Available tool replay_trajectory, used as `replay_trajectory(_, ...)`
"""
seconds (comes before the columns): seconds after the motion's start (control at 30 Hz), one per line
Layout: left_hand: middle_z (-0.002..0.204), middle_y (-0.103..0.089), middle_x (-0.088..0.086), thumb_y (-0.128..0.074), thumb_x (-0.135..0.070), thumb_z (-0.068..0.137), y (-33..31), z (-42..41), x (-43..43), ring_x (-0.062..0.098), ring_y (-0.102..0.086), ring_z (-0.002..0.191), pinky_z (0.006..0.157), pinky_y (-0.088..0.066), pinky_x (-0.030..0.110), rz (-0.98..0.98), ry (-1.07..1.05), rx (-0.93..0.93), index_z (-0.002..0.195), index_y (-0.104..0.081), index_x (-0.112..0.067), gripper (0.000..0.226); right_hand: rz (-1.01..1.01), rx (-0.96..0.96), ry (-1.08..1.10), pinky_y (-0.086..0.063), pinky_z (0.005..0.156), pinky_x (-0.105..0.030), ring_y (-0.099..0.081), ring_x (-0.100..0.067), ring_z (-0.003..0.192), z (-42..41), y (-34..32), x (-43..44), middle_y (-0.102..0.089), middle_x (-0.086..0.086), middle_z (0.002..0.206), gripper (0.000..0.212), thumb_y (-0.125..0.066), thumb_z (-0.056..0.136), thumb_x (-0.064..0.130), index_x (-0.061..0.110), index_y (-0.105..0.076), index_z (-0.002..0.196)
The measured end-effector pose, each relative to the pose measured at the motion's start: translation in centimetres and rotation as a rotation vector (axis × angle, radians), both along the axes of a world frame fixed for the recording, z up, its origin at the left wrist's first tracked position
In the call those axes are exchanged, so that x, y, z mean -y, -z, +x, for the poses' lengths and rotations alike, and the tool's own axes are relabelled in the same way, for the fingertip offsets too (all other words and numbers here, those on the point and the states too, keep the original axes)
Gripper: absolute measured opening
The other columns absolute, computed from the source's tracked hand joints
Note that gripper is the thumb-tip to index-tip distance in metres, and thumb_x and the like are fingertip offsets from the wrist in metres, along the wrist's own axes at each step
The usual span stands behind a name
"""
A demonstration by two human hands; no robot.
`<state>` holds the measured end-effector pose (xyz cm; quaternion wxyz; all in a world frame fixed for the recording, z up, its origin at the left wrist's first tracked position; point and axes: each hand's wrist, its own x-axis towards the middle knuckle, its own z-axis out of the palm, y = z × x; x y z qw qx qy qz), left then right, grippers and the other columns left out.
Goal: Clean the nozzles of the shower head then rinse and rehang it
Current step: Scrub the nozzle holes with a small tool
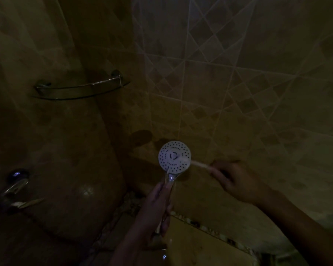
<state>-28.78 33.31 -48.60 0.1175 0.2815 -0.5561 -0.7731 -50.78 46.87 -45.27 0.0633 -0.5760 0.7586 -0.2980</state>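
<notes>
The room is dim. A round white shower head (174, 157) with rows of dark nozzle holes faces me, low in the middle of the view. My left hand (158, 206) grips its chrome handle from below and holds it upright. My right hand (236, 181) comes in from the right and pinches a thin pale brush (195, 163). The brush looks blurred, and its tip lies on the right side of the shower head's face.
A curved glass corner shelf (81, 89) with a chrome rail hangs on the tiled wall at upper left. Chrome tap fittings (15, 187) stick out at lower left. Patterned beige tiles (238, 83) cover the wall behind. A mosaic border (210, 229) runs below my hands.
</notes>
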Motion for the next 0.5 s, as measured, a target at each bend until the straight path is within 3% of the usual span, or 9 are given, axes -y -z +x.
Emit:
replay_trajectory(0.07,0.058,-0.045,0.004,-0.042,-0.039,0.103,0.2,-0.1,0.0,0.014,-0.032,0.026,0.032,-0.029,0.014,0.009,-0.013,-0.006,0.100,-0.053,-0.011,0.030,0.042,-0.054,-0.118,-0.038,0.047,-0.020,-0.053,-0.003,0.047,0.8,0.6,-0.3,-0.057,0.014,0.058,0.027,-0.049,0.103,0.036,0.031,-0.064,0.082)
replay_trajectory(0.2,0.058,-0.044,0.004,-0.043,-0.038,0.102,0.4,-0.2,-0.1,0.013,-0.032,0.026,0.034,-0.029,0.014,0.017,-0.025,-0.003,0.088,-0.052,-0.015,0.029,-0.032,-0.150,0.317,-0.043,0.051,-0.029,-0.056,-0.003,0.051,-1.2,0.7,0.4,-0.060,0.010,0.060,0.029,-0.048,0.100,0.039,0.027,-0.062,0.078)
replay_trajectory(0.27,0.058,-0.045,0.003,-0.044,-0.040,0.102,0.2,-0.2,-0.2,0.014,-0.032,0.027,0.034,-0.029,0.015,0.022,-0.020,-0.010,0.080,-0.054,-0.021,0.030,-0.073,-0.099,0.201,-0.039,0.050,-0.019,-0.055,-0.001,0.048,-0.6,0.2,0.0,-0.055,0.015,0.056,0.026,-0.052,0.101,0.033,0.034,-0.059,0.076)
replay_trajectory(0.33,0.057,-0.045,0.003,-0.043,-0.039,0.102,0.1,-0.2,-0.3,0.014,-0.032,0.028,0.034,-0.030,0.015,0.037,-0.008,-0.014,0.078,-0.058,-0.027,0.031,-0.034,-0.046,-0.057,-0.033,0.050,-0.008,-0.055,0.000,0.050,1.1,0.0,-0.5,-0.056,0.016,0.058,0.027,-0.052,0.102,0.031,0.027,-0.067,0.081)
replay_trajectory(0.4,0.058,-0.045,0.003,-0.042,-0.038,0.103,0.0,-0.3,-0.3,0.014,-0.032,0.028,0.034,-0.030,0.015,0.058,-0.001,-0.017,0.080,-0.062,-0.032,0.031,0.026,-0.071,-0.132,-0.032,0.050,-0.008,-0.056,-0.001,0.052,1.5,0.6,-0.5,-0.057,0.016,0.059,0.031,-0.048,0.103,0.035,0.022,-0.070,0.085)
replay_trajectory(0.5,0.058,-0.045,0.002,-0.043,-0.040,0.103,0.0,-0.3,-0.4,0.014,-0.033,0.028,0.035,-0.031,0.015,0.071,0.004,-0.002,0.086,-0.062,-0.032,0.026,-0.025,-0.077,0.250,-0.032,0.048,-0.017,-0.055,0.000,0.048,-0.5,0.6,0.1,-0.050,0.016,0.054,0.030,-0.048,0.101,0.036,0.025,-0.064,0.078)
